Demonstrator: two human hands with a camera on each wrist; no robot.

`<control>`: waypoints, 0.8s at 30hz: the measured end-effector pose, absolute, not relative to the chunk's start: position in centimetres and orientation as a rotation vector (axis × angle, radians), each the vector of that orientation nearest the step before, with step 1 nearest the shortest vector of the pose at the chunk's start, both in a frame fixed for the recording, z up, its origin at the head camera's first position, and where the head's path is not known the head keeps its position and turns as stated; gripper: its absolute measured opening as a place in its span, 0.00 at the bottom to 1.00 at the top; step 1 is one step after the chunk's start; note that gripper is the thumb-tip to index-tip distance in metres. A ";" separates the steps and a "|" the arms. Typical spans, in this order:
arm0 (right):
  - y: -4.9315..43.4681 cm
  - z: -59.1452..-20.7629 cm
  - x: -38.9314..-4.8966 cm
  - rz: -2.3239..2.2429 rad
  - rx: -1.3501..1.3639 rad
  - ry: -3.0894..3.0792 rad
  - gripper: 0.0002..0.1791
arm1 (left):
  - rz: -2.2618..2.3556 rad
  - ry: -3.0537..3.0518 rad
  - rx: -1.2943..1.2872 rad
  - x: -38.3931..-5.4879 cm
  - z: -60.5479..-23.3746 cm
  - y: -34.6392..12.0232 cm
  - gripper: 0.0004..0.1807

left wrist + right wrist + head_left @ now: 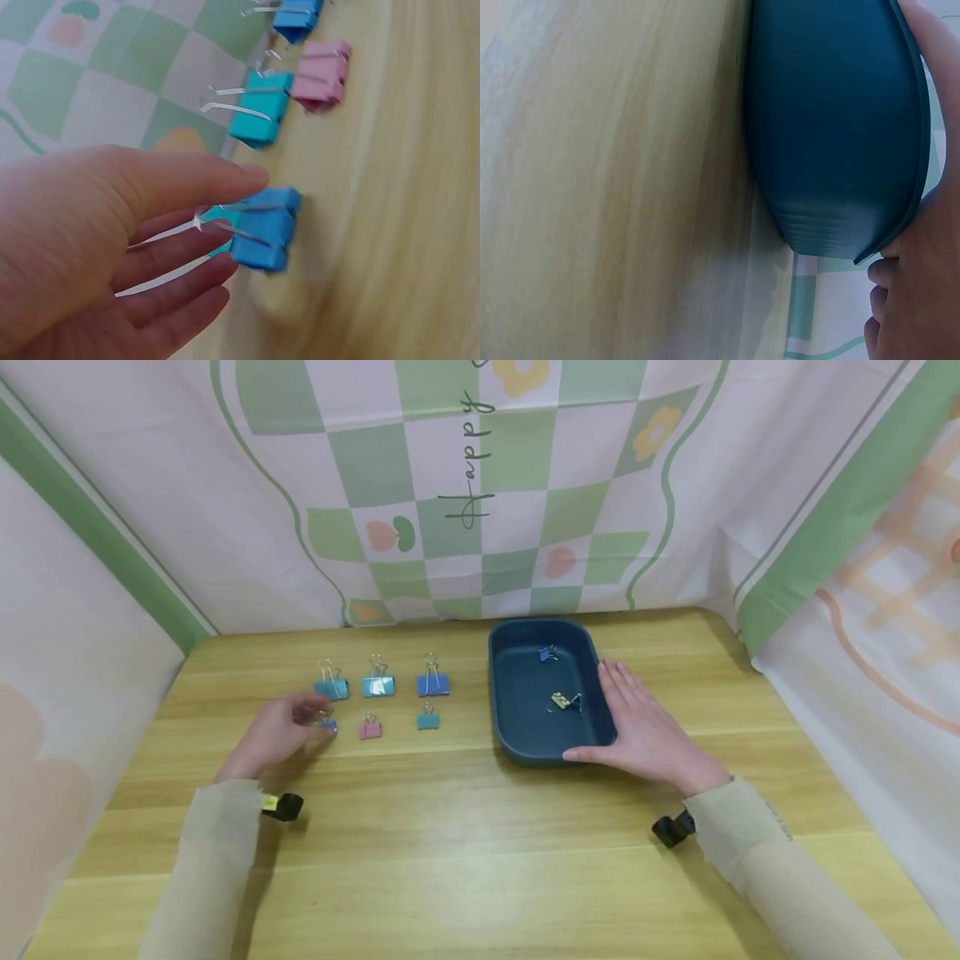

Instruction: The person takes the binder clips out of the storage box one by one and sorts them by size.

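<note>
My left hand (273,732) is at a small blue binder clip (264,229) at the left of the lower row. The thumb lies just above the clip and the fingers are loosely spread beside it, without a visible pinch. Next to it in that row sit a small pink binder clip (371,729) and a small teal one (428,720). With straight fingers along its right side and the thumb at the front rim, my right hand (648,731) touches a dark blue tray (832,127). Inside the tray lie a small blue binder clip (546,654) and a yellow patterned one (560,700).
Behind the small clips stand three larger binder clips: a light blue one (331,689) at the left, another light blue one (378,686) and a blue one (432,685). A patterned cloth (517,527) hangs along the back edge of the wooden table (450,860).
</note>
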State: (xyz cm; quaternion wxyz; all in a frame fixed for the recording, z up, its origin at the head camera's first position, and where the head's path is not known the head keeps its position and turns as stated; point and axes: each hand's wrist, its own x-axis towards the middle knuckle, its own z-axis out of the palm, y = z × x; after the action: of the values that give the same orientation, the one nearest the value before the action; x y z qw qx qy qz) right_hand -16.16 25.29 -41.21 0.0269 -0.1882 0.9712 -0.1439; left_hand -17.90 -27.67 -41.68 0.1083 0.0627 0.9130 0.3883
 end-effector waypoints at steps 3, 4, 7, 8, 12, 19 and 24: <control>25.3 -41.3 -16.2 -0.446 -0.581 3.001 0.76 | 1.161 2.692 0.195 -18.0 -41.0 -27.3 0.30; 25.3 -41.3 -16.2 -0.448 -0.581 3.001 0.76 | 1.166 2.701 0.205 -18.0 -40.7 -27.1 0.30; 25.3 -41.3 -16.2 -0.453 -0.582 3.003 0.76 | 1.177 2.726 0.242 -18.3 -39.9 -26.0 0.31; 25.4 -41.3 -16.2 -0.455 -0.582 3.003 0.76 | 1.182 2.737 0.263 -18.4 -39.6 -25.5 0.32; 25.4 -41.4 -16.2 -0.458 -0.582 3.004 0.76 | 1.218 2.761 0.360 -18.6 -38.7 -23.1 0.30; 25.4 -41.4 -16.2 -0.453 -0.590 3.004 0.75 | 1.369 2.636 0.456 -18.8 -37.5 -18.7 0.29; 25.4 -41.4 -16.2 -0.446 -0.599 3.005 0.75 | 1.329 2.675 0.577 -19.1 -37.0 -16.0 0.28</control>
State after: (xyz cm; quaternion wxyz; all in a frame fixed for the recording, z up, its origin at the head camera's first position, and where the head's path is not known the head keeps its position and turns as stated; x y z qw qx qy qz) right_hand -16.23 25.45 -41.36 0.0224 -0.1935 0.9702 -0.1441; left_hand -19.14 -15.95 -37.03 0.0498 0.1893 0.8783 0.4362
